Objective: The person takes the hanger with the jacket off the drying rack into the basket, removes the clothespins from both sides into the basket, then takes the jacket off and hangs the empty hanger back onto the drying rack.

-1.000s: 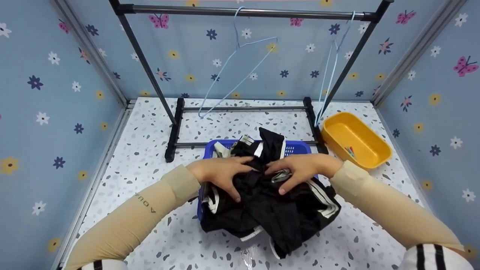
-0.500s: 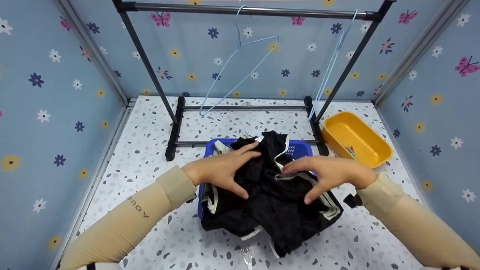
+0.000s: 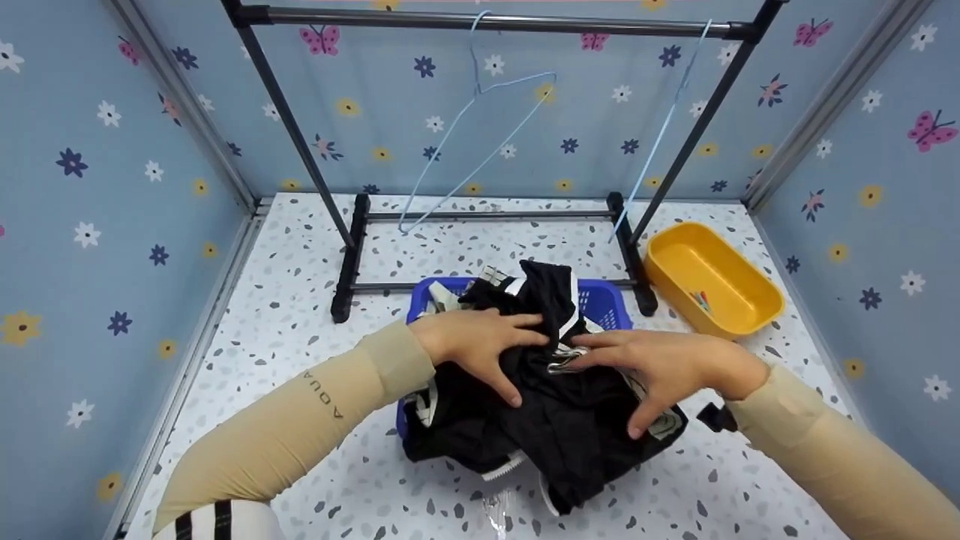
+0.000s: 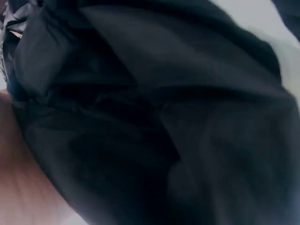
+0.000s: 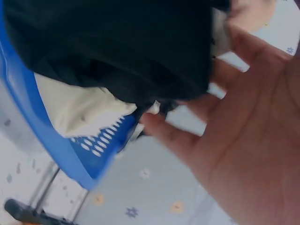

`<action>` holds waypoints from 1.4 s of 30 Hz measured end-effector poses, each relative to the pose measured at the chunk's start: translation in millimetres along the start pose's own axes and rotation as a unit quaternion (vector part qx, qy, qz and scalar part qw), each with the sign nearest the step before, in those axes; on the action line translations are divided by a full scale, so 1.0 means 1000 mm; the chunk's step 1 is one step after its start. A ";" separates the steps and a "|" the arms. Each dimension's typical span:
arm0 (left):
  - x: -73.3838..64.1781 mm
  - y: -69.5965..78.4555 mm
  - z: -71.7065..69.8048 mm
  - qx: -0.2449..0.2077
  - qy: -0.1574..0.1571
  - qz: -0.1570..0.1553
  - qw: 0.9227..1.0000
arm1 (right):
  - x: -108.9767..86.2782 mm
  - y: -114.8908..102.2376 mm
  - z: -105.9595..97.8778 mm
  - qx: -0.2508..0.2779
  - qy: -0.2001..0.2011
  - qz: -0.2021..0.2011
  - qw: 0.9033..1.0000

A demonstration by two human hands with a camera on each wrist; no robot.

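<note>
A black garment with white trim (image 3: 551, 420) lies bunched over a blue plastic basket (image 3: 611, 300) and spills over its near edge. My left hand (image 3: 480, 349) rests on the garment's left side, fingers spread and thumb pointing down. On the other side, my right hand (image 3: 667, 364) has its fingers straight, their tips at the black and white folds. The right wrist view shows the palm of this hand (image 5: 248, 126) beside the dark cloth, above cream cloth (image 5: 79, 105) in the basket. Dark fabric (image 4: 154, 117) fills most of the left wrist view.
Behind the basket stands a dark metal clothes rack (image 3: 480, 19). Two light blue hangers hang from it: a left hanger (image 3: 442, 146) and a right hanger (image 3: 660, 135). A yellow tub (image 3: 712, 262) with small coloured pieces (image 3: 700, 300) sits at the right. Patterned walls enclose the sides.
My right hand has moved rightward and a little nearer, off the middle of the garment. The left hand has shifted slightly right. The right hanger has turned edge-on.
</note>
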State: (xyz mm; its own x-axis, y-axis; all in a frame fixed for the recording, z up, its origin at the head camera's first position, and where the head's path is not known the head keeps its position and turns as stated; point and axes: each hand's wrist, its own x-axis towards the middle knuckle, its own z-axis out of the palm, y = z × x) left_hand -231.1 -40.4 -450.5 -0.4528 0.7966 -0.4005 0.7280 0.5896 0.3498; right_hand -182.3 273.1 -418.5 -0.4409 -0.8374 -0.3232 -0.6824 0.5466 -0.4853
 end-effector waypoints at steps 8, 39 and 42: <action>-0.001 -0.005 0.006 -0.015 0.006 0.004 1.000 | -0.019 -0.034 0.014 -0.065 -0.008 0.130 0.989; -0.010 -0.028 0.014 -0.062 0.083 0.049 0.994 | 0.089 0.038 -0.038 0.016 0.365 0.029 0.931; -0.016 -0.035 0.014 -0.088 0.101 0.052 0.990 | 0.092 0.035 -0.032 0.079 0.357 0.031 0.930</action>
State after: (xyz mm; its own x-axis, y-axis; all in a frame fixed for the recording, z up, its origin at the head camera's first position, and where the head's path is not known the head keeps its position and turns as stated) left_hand -242.3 -75.6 -467.8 -0.4862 0.8544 -0.1831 0.6840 0.5025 0.5288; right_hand -266.0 214.8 -439.4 -0.7894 -0.5649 0.2404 -0.5741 0.5407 -0.6149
